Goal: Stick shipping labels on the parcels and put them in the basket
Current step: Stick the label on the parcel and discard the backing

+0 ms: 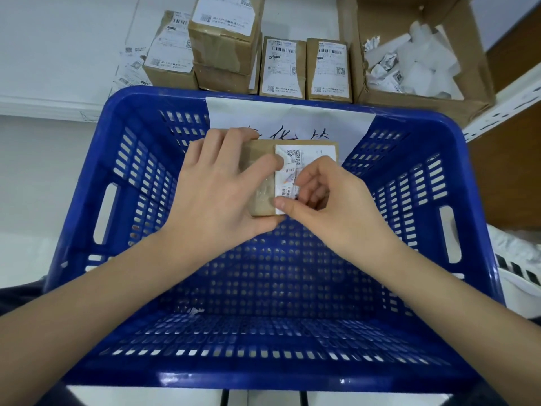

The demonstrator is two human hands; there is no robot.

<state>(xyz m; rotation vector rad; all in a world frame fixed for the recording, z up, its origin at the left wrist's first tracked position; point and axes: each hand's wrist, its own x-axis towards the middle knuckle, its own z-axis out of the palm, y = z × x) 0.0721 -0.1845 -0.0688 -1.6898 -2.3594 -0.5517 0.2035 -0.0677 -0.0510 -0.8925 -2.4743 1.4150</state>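
White desk point(58, 48) spreads ahead of me, evenly lit. Open cardboard carton point(468, 92) of crumpled white paper scraps point(409, 63) at my far right. White perforated shelf rail point(503, 104) beside it; brown wooden surface point(509, 171) beyond.

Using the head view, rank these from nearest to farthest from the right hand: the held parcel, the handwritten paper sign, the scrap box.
1. Parcel: touching the right hand, over the basket.
2. Sign: just beyond, on the basket's far wall.
3. Scrap box: farthest, behind the basket, to the right.

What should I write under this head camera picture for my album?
Two hands, left and right, press a label onto a brown parcel above a blue basket.
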